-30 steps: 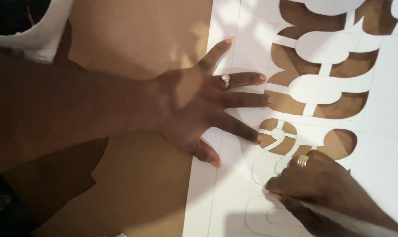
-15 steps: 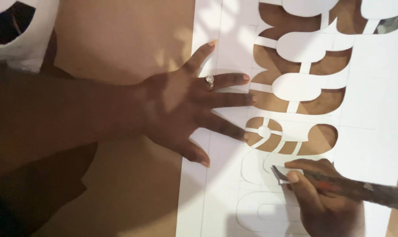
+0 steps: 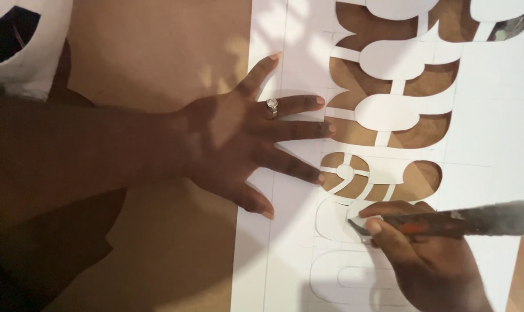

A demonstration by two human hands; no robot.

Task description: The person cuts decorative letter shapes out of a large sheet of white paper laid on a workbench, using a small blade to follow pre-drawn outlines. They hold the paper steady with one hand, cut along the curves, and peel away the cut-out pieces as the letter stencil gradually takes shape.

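Observation:
A large white sheet with rounded shapes cut out of it lies on a brown board. My left hand lies flat on the sheet's left part, fingers spread, a ring on one finger. My right hand at the lower right grips a long cutting knife with a dark handle. Its tip rests on the sheet beside a pencilled curved outline, just below the lowest cut-out opening.
More drawn outlines sit at the sheet's lower edge. A white cut piece with a dark hole lies at the top left. A shiny metal object shows through a cut-out at the top right.
My right hand has turned, so the knife now lies nearly level, its handle pointing right. The view has shifted, and the left hand stays pressed flat.

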